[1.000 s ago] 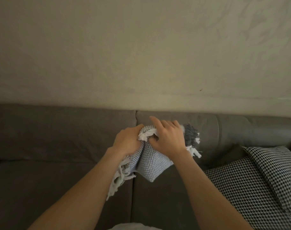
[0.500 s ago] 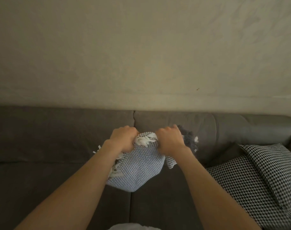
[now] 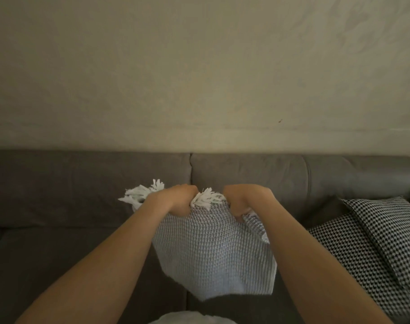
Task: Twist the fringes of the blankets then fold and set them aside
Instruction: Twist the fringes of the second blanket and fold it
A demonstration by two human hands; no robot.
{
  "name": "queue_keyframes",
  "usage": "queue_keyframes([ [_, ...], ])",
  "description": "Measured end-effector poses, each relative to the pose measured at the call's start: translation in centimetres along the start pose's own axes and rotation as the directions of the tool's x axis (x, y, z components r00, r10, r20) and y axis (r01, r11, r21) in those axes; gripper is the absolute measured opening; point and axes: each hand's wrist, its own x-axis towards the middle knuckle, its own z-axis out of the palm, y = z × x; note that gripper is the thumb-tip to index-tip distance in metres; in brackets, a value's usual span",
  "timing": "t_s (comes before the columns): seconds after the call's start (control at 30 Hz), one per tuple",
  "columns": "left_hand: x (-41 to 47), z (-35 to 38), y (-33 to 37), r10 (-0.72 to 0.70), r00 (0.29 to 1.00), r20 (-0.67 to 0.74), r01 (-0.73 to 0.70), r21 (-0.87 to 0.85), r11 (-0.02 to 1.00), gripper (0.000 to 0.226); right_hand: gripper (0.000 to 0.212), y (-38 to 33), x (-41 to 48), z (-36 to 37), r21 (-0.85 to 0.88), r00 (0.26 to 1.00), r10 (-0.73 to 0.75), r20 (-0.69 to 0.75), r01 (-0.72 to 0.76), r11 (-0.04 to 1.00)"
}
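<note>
Waffle-knit and pale grey-blue, your blanket hangs from both fists above the grey sofa.

Your left hand and right hand each have the fingers curled tight round the blanket's top edge, close together. A tuft of white fringe is bunched between them, and more fringe sprays out past your left wrist. The cloth drops free below; whether its lower corner touches the seat I cannot tell. The main risk from here, I judge, is a crooked fold: you grip the edge near its middle, so the outer corners sag and may not meet. Loose tufts could also get trapped inside a fold and untwist, or slip out if you regrip one hand at a time. The houndstooth cushion near your right arm could snag a trailing corner.
</note>
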Motion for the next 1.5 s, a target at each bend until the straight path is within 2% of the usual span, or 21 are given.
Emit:
queue_keyframes([
  [0.07,-0.1,0.0,0.1,0.04,0.999,0.028,-0.036,-0.124,0.992,0.013,0.006,-0.6,-0.4,-0.9,-0.056,0.997,0.045,-0.061,-0.049,0.997],
  [0.1,-0.2,0.0,0.0,0.056,0.998,0.026,-0.05,-0.205,0.977,0.015,0.008,-0.7,-0.3,-1.2,-0.074,0.988,0.063,-0.138,-0.073,0.995],
  [0.17,-0.4,0.2,-0.3,0.052,0.998,-0.023,-0.057,-0.397,0.916,0.03,0.024,-0.5,0.5,-1.4,-0.128,0.926,0.091,-0.367,-0.147,0.981],
  [0.2,-0.5,0.5,-0.5,0.023,0.998,-0.051,-0.046,-0.522,0.852,0.044,0.042,-0.3,0.9,-1.1,-0.108,0.864,0.108,-0.492,-0.183,0.977],
  [0.27,-0.8,1.3,-1.1,-0.07,0.993,-0.09,-0.023,-0.759,0.651,0.07,0.07,-0.3,1.6,-0.1,0.144,0.681,0.179,-0.71,-0.109,0.984],
  [0.3,-0.9,1.8,-1.4,-0.116,0.988,-0.102,-0.023,-0.839,0.544,0.072,0.073,-0.3,1.8,0.5,0.318,0.604,0.274,-0.748,-0.037,0.948],
  [0.33,-1.0,2.2,-1.7,-0.157,0.98,-0.12,-0.038,-0.893,0.448,0.071,0.07,-0.2,1.9,1.2,0.486,0.579,0.395,-0.714,0.002,0.874],
  [0.4,-0.8,2.7,-2.0,-0.258,0.957,-0.129,-0.056,-0.96,0.274,0.073,0.064,0.5,2.7,3.2,0.744,0.646,0.591,-0.483,-0.054,0.666],
  [0.43,-0.7,2.7,-2.0,-0.313,0.944,-0.11,-0.052,-0.981,0.187,0.071,0.065,0.9,2.7,4.2,0.811,0.684,0.637,-0.356,-0.111,0.574],
  [0.5,-0.6,2.7,-2.0,-0.365,0.928,-0.071,-0.06,-0.997,0.04,0.059,0.076,1.7,2.7,6.2,0.899,0.72,0.665,-0.199,-0.136,0.417],
  [0.57,-0.6,2.6,-2.0,-0.367,0.928,-0.057,-0.071,-0.997,-0.024,0.062,0.08,2.9,3.0,7.9,0.972,0.737,0.673,-0.07,-0.1,0.211],
  [0.67,-0.6,2.7,-2.3,-0.402,0.915,-0.041,-0.083,-0.993,-0.088,0.069,0.076,3.7,3.7,9.8,0.988,0.85,0.515,0.114,-0.041,-0.151],
  [0.77,-0.9,2.6,-2.7,-0.409,0.912,0.028,-0.054,-0.981,-0.187,0.057,0.069,3.3,3.6,10.8,0.938,0.93,0.336,0.149,-0.026,-0.345],
  [0.87,-1.4,2.3,-2.9,-0.401,0.909,0.113,0.019,-0.973,-0.23,0.037,0.07,2.8,3.2,10.9,0.907,0.942,0.321,0.1,0.046,-0.418],
  [0.93,-1.8,2.3,-3.1,-0.402,0.902,0.157,0.052,-0.964,-0.26,0.032,0.066,2.7,2.9,10.6,0.882,0.944,0.323,0.064,0.098,-0.46],
  [1.03,-1.8,2.6,-3.8,-0.427,0.89,0.162,0.047,-0.963,-0.266,0.013,0.06,2.9,2.6,10.0,0.866,0.951,0.305,0.048,0.113,-0.488],
  [1.13,-1.4,3.1,-4.7,-0.412,0.904,0.118,0.026,-0.975,-0.221,0.033,0.063,3.1,2.3,10.0,0.857,0.956,0.288,0.049,0.108,-0.503],
  [1.2,-1.2,3.2,-4.9,-0.405,0.91,0.087,0.007,-0.98,-0.197,0.035,0.061,3.2,2.0,10.3,0.844,0.964,0.26,0.053,0.097,-0.528],
  [1.3,-1.3,3.2,-5.2,-0.414,0.91,0.032,-0.059,-0.977,-0.205,0.03,0.044,3.0,1.3,9.9,0.802,0.979,0.202,-0.03,0.144,-0.579],
  [1.4,-1.3,3.2,-5.1,-0.439,0.899,0.009,-0.111,-0.963,-0.246,0.021,0.029,2.6,1.0,9.3,0.77,0.975,0.199,-0.101,0.203,-0.605],
  [1.5,-1.7,3.4,-4.9,-0.44,0.897,0.033,-0.146,-0.919,-0.366,0.016,0.033,2.2,1.0,8.8,0.757,0.979,0.146,-0.141,0.202,-0.622],
])
